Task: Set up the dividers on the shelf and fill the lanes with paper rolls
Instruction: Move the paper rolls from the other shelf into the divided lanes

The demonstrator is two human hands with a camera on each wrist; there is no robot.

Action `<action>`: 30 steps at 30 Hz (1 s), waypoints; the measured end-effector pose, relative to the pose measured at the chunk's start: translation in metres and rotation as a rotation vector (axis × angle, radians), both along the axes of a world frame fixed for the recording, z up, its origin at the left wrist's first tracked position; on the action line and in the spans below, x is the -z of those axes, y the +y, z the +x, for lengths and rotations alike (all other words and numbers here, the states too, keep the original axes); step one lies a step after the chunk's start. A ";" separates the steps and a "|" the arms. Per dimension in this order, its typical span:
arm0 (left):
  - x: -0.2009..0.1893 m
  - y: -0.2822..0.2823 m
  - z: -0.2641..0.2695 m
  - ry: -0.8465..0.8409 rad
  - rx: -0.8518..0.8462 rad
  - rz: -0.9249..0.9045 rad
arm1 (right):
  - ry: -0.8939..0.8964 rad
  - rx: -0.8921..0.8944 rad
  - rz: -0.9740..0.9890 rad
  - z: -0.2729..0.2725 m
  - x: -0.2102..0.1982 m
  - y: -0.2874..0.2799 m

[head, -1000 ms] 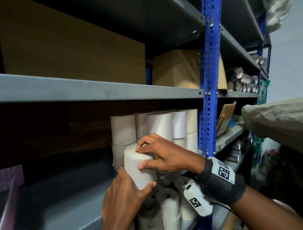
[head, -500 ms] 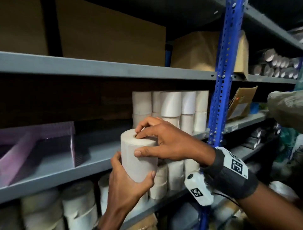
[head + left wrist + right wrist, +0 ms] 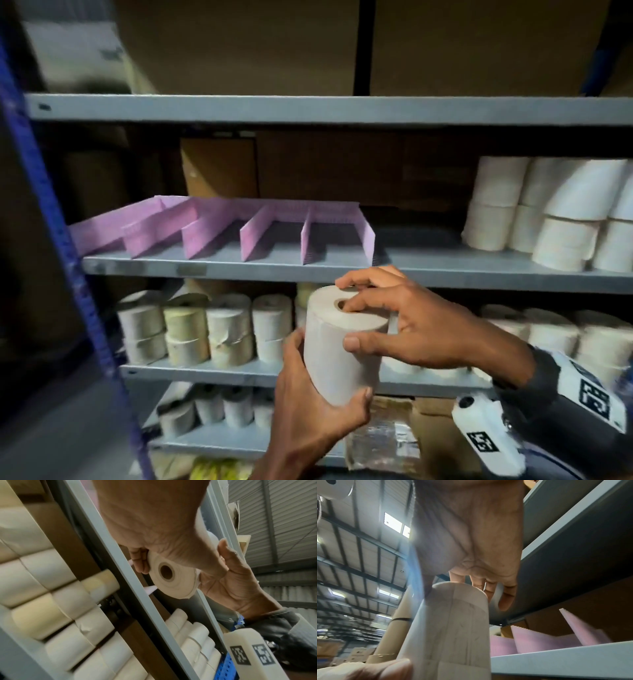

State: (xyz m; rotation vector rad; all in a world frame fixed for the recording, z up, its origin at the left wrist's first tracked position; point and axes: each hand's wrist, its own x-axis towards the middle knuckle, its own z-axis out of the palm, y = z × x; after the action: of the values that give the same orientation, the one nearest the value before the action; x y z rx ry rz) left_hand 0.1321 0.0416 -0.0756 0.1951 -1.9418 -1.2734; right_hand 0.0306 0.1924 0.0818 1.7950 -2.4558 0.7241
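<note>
Both hands hold one paper roll (image 3: 342, 346) upright in front of the shelf (image 3: 445, 270), below the pink dividers (image 3: 219, 228).

At the far left a blue upright (image 3: 51, 219) frames the rack. The dividers stand on the left half of the shelf, their fins forming open lanes with nothing in them. Below, on the lower shelf (image 3: 205, 371), stacked rolls (image 3: 186, 330) sit in rows. In the middle, the left hand (image 3: 310, 407) grips the roll from beneath, thumb on its left side and fingertips curled round its lower right edge. The right hand (image 3: 411, 329) clamps it from above, fingers on the top face near the core hole and thumb across the front. At the right of the shelf, more white rolls (image 3: 555, 212) stand stacked two high, well apart from the dividers.
</note>
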 end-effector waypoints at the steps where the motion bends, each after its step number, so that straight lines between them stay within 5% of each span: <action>1: 0.001 -0.013 0.013 0.002 -0.026 -0.001 | 0.004 -0.037 0.000 0.009 0.000 -0.016; 18: -0.007 -0.305 0.198 -0.036 -0.269 -0.112 | 0.181 -0.366 -0.038 0.170 -0.014 -0.324; 24: -0.019 -0.365 0.219 -0.114 -0.232 -0.346 | 0.178 -0.351 0.040 0.187 -0.017 -0.403; 30: -0.012 -0.368 0.209 -0.079 -0.443 -0.571 | 0.185 -0.216 -0.018 0.176 -0.030 -0.445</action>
State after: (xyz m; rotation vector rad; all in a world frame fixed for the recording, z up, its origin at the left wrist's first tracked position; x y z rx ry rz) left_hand 0.3406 -0.3264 -0.0633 0.3608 -2.0939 -0.4093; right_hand 0.2062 -0.2531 0.1120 2.0407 -2.1575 0.5569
